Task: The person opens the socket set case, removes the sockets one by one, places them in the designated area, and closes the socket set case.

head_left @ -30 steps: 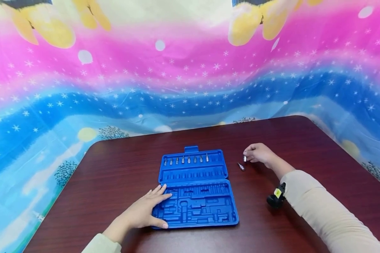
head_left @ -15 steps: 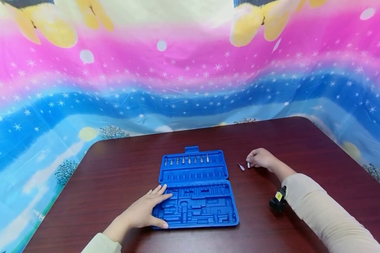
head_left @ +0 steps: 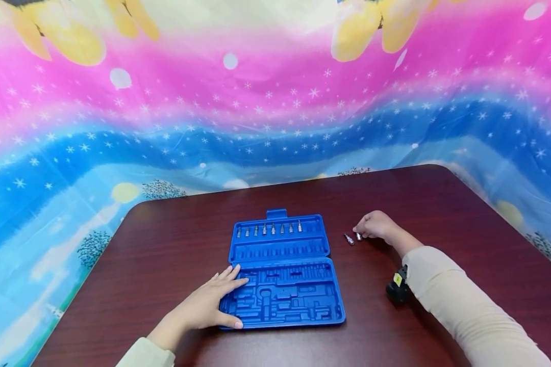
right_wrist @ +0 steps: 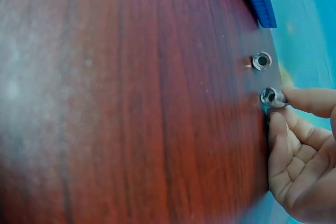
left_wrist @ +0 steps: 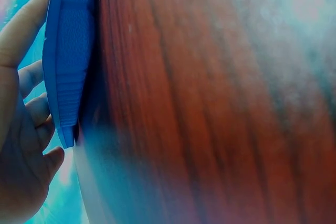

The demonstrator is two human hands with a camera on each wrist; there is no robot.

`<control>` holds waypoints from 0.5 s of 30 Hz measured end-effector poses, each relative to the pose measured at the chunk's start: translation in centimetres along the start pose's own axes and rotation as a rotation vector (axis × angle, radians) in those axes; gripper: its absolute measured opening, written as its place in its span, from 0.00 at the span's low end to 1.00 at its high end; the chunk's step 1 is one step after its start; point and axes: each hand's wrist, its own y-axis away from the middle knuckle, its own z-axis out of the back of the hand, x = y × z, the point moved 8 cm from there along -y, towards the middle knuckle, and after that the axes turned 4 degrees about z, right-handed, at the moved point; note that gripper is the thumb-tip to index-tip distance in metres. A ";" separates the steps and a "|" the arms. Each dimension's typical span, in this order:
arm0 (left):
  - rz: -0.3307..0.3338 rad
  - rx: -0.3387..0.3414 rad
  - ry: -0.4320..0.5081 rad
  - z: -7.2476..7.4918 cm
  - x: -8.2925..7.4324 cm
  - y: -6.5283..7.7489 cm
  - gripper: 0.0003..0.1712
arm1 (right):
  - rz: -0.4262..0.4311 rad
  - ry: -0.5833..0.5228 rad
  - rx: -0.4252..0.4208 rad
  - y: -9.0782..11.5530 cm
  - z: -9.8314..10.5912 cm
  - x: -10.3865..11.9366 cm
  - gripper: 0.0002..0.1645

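An unfolded blue plastic tool case lies on the dark wooden table. My left hand rests flat on its left edge, fingers spread; the left wrist view shows the thumb along the side of the case. To the right of the case, my right hand pinches a small silver bit socket between thumb and fingers, low at the tabletop. Its square hole faces the right wrist camera. Just left of it lies another bit socket, tip pointing away. The held one's tip is hidden by the fingers.
A row of several bit sockets stands in the far half of the case; the near half shows moulded recesses. A black wrist camera hangs under the right sleeve. Behind the table hangs a colourful printed cloth.
My right hand has lowered the bit socket to the tabletop, slightly right and nearer, bringing it beside the one lying there. My left hand has stayed on the case.
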 end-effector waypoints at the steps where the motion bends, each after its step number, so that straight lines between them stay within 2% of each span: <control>1: 0.001 0.000 0.000 0.0 0.0 0.0 0.49 | 0.001 0.009 -0.002 -0.1 0.0 0.0 0.10; 7: 0.016 0.006 -0.006 0.0 0.0 -0.1 0.49 | -0.007 0.050 -0.011 -0.4 -0.1 0.0 0.08; 15: 0.023 0.014 0.005 -0.1 0.2 -0.2 0.49 | -0.023 0.047 -0.009 -0.4 -0.3 -0.1 0.16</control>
